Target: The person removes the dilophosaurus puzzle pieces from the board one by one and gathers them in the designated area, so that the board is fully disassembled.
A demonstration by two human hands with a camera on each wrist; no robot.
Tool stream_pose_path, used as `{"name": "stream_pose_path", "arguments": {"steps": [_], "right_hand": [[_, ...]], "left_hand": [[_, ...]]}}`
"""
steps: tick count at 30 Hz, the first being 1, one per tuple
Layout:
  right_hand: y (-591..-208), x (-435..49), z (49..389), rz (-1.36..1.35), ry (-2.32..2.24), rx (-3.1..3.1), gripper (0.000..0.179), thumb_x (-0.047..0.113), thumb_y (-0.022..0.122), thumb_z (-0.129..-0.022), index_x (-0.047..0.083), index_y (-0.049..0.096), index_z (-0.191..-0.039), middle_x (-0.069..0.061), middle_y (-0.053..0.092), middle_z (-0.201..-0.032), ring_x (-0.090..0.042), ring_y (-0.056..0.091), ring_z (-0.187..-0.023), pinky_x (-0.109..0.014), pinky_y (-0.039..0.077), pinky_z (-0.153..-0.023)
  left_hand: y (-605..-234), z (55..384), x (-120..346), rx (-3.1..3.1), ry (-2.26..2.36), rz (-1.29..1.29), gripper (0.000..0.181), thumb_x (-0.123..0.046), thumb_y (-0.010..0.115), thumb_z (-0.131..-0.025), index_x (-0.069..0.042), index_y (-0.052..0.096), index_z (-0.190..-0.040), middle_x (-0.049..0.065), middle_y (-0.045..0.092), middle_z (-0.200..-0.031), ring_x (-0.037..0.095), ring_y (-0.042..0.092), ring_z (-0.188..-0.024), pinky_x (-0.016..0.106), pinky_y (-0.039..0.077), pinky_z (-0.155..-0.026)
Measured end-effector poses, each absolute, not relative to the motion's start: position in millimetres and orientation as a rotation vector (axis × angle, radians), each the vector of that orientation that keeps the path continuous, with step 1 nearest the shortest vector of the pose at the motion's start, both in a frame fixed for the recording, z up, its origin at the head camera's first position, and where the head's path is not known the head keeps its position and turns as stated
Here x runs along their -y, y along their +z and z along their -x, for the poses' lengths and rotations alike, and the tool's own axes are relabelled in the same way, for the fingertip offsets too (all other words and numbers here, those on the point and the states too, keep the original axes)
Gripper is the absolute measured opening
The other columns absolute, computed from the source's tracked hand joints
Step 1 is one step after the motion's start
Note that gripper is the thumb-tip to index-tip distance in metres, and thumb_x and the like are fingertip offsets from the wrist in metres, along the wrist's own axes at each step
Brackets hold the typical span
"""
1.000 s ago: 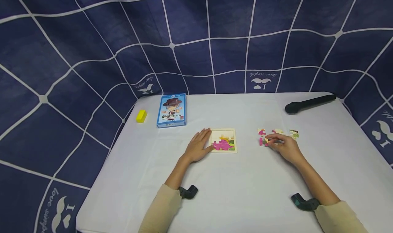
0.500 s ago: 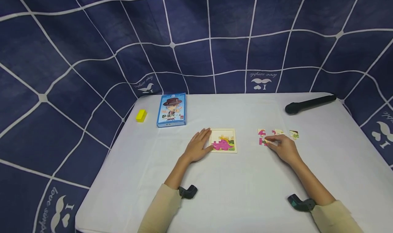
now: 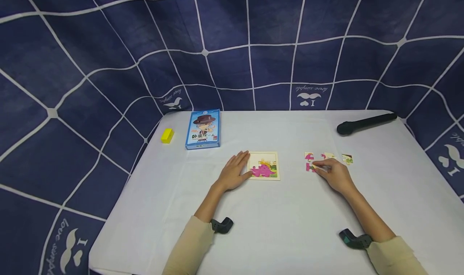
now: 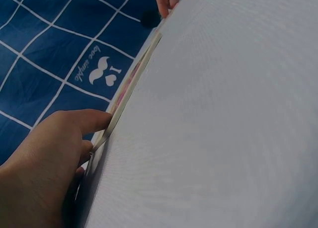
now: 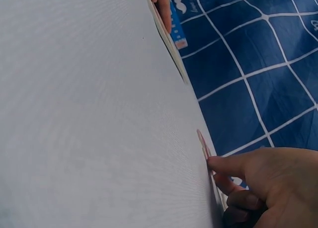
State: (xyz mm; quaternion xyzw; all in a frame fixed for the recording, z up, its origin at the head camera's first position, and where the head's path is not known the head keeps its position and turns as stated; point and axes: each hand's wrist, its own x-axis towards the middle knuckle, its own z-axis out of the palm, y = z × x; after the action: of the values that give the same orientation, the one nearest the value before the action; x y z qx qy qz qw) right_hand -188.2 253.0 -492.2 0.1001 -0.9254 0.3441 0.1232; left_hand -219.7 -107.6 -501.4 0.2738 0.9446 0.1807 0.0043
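A square wooden puzzle tray [image 3: 262, 179] lies mid-table, with a pink dinosaur picture partly laid in its lower and right parts. My left hand [image 3: 233, 173] rests on its left side, fingers extended along the edge and thumb on the lower left corner; the left wrist view shows the thumb [image 4: 97, 120] on the frame's rim. To the right, my right hand [image 3: 336, 175] pinches a puzzle piece [image 3: 313, 167] between thumb and forefinger, low over the cloth, beside a pink piece [image 3: 309, 156]. Other pieces [image 3: 329, 155] lie behind the fingers, partly hidden by them.
A loose green-and-brown piece [image 3: 347, 158] lies right of the right hand. At the back left stand a blue card-game box [image 3: 203, 130] and a yellow block [image 3: 167, 135]. A black microphone [image 3: 366, 124] lies at the back right, before a navy checked curtain [image 3: 268, 65].
My right hand has shifted slightly left, its fingertips closing in on the piece beside the pink ones, then stayed almost still. The left hand and the tray have not moved.
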Motion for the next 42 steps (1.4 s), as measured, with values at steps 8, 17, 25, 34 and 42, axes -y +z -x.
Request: {"name": "stream_pose_path", "arguments": {"steps": [8,17,25,34,42], "right_hand": [[-491,-252,189,-0.203,1.100,2.690,0.025,0.016,0.067,-0.085,0.003,0.069,-0.106,-0.019,0.065,-0.100,-0.029,0.055,-0.088,-0.033,0.039,-0.066],[-489,-223,194,-0.217,1.182,2.539,0.026,0.015,0.072,-0.080,0.007,0.070,-0.105,-0.005,0.064,-0.084,-0.002,0.047,-0.065,-0.017,0.042,-0.065],[-489,-172,202,-0.396,1.205,2.534,0.029,0.013,0.075,-0.077,0.010,0.071,-0.105,-0.002,0.064,-0.087,-0.012,0.043,-0.063,-0.022,0.034,-0.050],[-494,-130,217,-0.543,1.205,2.600,0.038,0.020,0.077,-0.076,0.006,0.068,-0.110,-0.007,0.062,-0.095,-0.016,0.046,-0.069,-0.027,0.038,-0.056],[-498,-122,223,-0.579,1.166,2.682,0.037,0.023,0.073,-0.080,0.004,0.067,-0.112,-0.007,0.060,-0.098,-0.014,0.047,-0.070,-0.028,0.040,-0.059]], "left_hand": [[-500,219,108,-2.942,0.573,-0.856,0.069,-0.045,0.042,-0.094,-0.006,0.021,-0.147,0.004,0.016,-0.153,0.018,0.008,-0.140,0.033,0.005,-0.113],[-499,219,105,-2.983,0.565,-0.823,0.071,-0.048,0.044,-0.092,-0.007,0.025,-0.146,0.003,0.019,-0.152,0.018,0.011,-0.140,0.034,0.007,-0.113],[-502,212,93,-3.065,0.530,-0.694,0.082,-0.059,0.045,-0.087,-0.007,0.025,-0.146,0.004,0.022,-0.152,0.020,0.013,-0.139,0.037,0.007,-0.112],[-503,208,84,-3.103,0.447,-0.591,0.087,-0.066,0.043,-0.084,-0.010,0.023,-0.147,0.001,0.020,-0.152,0.018,0.011,-0.140,0.039,0.006,-0.113],[-501,207,85,-3.095,0.437,-0.591,0.088,-0.066,0.044,-0.083,-0.010,0.023,-0.147,0.001,0.019,-0.152,0.019,0.011,-0.140,0.039,0.006,-0.113]]}}
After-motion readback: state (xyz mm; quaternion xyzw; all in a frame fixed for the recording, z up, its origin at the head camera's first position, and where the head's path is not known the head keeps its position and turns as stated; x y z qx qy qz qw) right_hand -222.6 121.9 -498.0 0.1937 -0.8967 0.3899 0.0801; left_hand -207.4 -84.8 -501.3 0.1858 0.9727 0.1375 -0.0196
